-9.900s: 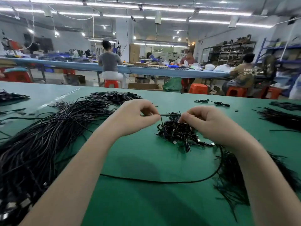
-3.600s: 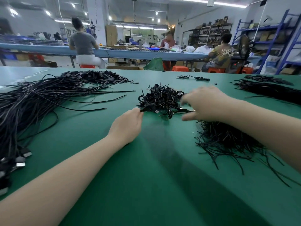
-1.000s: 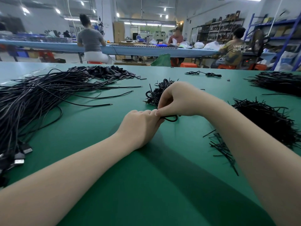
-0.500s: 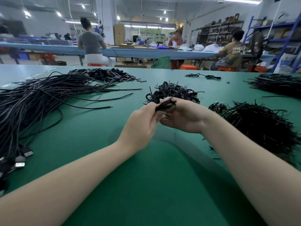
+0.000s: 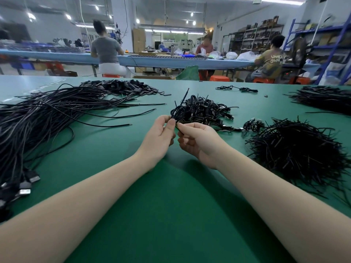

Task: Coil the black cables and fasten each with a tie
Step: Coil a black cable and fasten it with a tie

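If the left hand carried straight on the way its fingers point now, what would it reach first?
Probably the heap of coiled cables just beyond it. The left hand points away from the person, pinching a small cable coil with the right hand. Depth is hard to judge in this single view.

I'm looking across a green counter (image 5: 171,215) into a wide workshop. Beyond it runs a long blue workbench (image 5: 171,62) where three people sit on orange stools (image 5: 220,78), two with their backs to me. Strip lights (image 5: 279,0) line the ceiling, with smaller spots glowing further back. Dark shelving (image 5: 252,37) stands against the pale right wall, and a blue metal rack (image 5: 336,35) rises at the far right.
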Tool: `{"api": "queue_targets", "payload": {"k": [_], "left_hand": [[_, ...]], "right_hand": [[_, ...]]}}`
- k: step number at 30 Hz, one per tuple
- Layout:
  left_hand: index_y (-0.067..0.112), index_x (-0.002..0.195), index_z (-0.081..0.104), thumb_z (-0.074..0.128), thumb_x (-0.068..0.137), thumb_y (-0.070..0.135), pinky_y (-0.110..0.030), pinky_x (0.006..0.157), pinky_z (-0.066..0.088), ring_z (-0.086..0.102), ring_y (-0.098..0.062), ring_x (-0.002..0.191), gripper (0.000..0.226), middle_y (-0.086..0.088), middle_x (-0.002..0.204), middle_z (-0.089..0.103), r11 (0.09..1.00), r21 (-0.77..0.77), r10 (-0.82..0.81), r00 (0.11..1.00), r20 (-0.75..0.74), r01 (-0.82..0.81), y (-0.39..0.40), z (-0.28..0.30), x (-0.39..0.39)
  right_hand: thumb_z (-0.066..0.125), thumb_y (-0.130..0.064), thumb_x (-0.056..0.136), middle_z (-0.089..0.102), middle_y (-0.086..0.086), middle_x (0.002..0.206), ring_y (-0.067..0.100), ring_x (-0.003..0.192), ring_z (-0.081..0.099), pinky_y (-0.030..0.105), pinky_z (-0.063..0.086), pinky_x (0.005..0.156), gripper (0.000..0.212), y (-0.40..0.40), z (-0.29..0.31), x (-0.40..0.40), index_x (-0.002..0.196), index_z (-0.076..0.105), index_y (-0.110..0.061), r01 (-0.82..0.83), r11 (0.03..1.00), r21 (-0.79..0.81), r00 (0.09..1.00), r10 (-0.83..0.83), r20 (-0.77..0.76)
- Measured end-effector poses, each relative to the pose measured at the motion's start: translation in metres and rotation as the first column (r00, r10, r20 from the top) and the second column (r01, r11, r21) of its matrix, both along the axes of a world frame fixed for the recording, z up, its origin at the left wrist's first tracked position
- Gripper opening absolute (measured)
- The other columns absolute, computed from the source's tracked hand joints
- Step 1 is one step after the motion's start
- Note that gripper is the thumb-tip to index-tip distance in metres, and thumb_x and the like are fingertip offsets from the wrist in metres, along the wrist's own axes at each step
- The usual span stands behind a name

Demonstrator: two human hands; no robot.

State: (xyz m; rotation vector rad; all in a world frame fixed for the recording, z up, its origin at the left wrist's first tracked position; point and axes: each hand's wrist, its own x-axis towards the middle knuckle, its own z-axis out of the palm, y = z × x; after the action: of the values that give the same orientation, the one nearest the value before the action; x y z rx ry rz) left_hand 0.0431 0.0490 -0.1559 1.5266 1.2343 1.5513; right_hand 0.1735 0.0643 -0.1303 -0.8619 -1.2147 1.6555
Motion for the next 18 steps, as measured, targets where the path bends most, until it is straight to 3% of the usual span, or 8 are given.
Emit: {"api": "queue_targets", "payload": {"k": [6, 10, 18], "left_hand": [[0.023, 0.094, 0.048, 0.039, 0.103, 0.025, -0.01, 0.049, 0.035, 0.041, 0.002, 0.046, 0.013, 0.018, 0.048, 0.046, 0.998, -0.012, -0.061, 0.998, 0.03, 0.061, 0.001, 0.0, 0.001], [0.02, 0.089, 0.045, 0.038, 0.104, 0.022, -0.014, 0.049, 0.033, 0.037, 0.001, 0.046, 0.017, 0.017, 0.048, 0.044, 0.997, -0.022, -0.077, 0.996, 0.036, 0.078, 0.001, 0.0, 0.001], [0.016, 0.089, 0.043, 0.035, 0.104, 0.018, -0.01, 0.048, 0.034, 0.046, 0.004, 0.049, 0.017, 0.014, 0.055, 0.054, 0.982, -0.029, -0.182, 0.98, 0.083, 0.185, -0.005, 0.004, 0.004]], "right_hand": [[0.071, -0.021, 0.086, 0.069, 0.0, 0.066, 0.01, 0.055, 0.061, 0.02, 0.052, 0.054, 0.011, 0.0, -0.001, 0.005, 0.082, 0.064, -0.013, 0.008, 0.999, 0.033, 0.995, -0.011, 0.096], [0.078, -0.025, 0.078, 0.071, 0.0, 0.069, 0.008, 0.056, 0.062, 0.017, 0.05, 0.052, 0.014, 0.0, 0.0, 0.01, 0.084, 0.072, -0.013, -0.021, 0.998, 0.052, 0.989, 0.013, 0.146], [0.071, -0.018, 0.084, 0.069, 0.003, 0.069, 0.009, 0.054, 0.061, 0.017, 0.052, 0.052, 0.008, 0.001, 0.008, 0.015, 0.083, 0.067, -0.01, -0.155, 0.977, -0.147, 0.982, 0.169, 0.086]]}}
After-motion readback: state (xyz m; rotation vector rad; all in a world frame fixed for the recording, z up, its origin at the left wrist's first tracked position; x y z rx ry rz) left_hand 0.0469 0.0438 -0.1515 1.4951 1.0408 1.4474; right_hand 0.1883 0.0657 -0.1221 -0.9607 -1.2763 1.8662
